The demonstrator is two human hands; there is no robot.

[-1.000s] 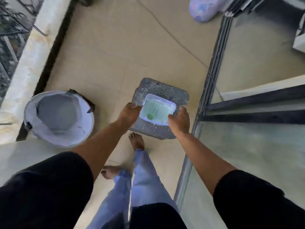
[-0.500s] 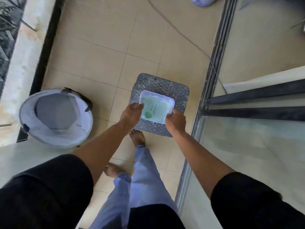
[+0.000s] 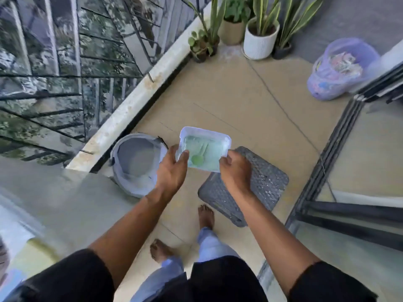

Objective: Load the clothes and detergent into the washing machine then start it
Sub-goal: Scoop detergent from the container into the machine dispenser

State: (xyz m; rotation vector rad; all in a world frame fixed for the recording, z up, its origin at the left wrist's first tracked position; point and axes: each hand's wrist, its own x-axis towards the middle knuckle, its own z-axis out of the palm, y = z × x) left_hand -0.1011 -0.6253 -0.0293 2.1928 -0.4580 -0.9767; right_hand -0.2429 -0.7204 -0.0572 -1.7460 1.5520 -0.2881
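The detergent tub (image 3: pixel 205 149) is held level at its near corners by the left hand (image 3: pixel 172 168) and the right hand (image 3: pixel 235 171); the washing machine is probably at the near left.

The person wore a black top whose short sleeves (image 3: pixel 72 277) ended above the elbows, leaving both forearms bare. The left hand (image 3: pixel 172 171) and the right hand (image 3: pixel 236 171) carried no gloves, rings or watch that could be made out. Below the hem of the top, loose light blue trousers (image 3: pixel 209 243) reached down to the ankles, the cloth creased at the cuffs. Both feet (image 3: pixel 206 215) were bare, without shoes or socks.
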